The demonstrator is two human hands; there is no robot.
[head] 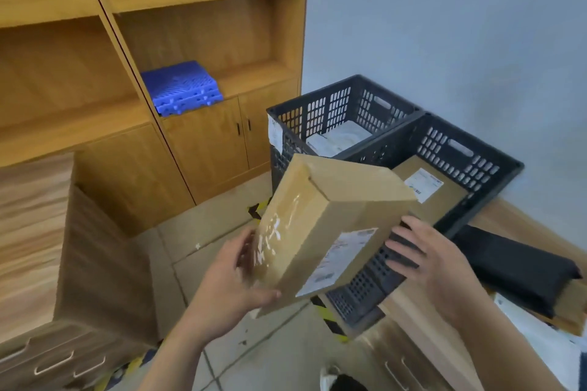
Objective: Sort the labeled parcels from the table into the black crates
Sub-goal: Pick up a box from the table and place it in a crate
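A white shipping label [338, 260] is showing on the near face of the brown cardboard parcel [330, 225], but its print is too blurred to read; the same is true of the white label [424, 184] on the flat cardboard parcel [428, 190] lying in the nearer black crate [460, 155]. The farther black crate [317, 111], touching the nearer one along a shared wall, is holding pale white bagged parcels [340, 138], and a white sticker [274, 133] is sitting on its outer corner, also unreadable. The held parcel is a long box, tilted up and away, with glossy clear tape wrinkling over its left side and a folded flap at its top end. It is hanging in the air in front of the nearer crate's front wall. The left hand [232, 282] is cupping its lower left end, thumb lying along the bottom edge and fingers curling round the taped side. The right hand [425, 260] is reaching toward its right side with fingers spread and nearly straight, fingertips at the box's lower right edge; whether they are touching is unclear. A black bagged parcel [514, 267] is lying on the wooden table [514, 219] just right of the crates.
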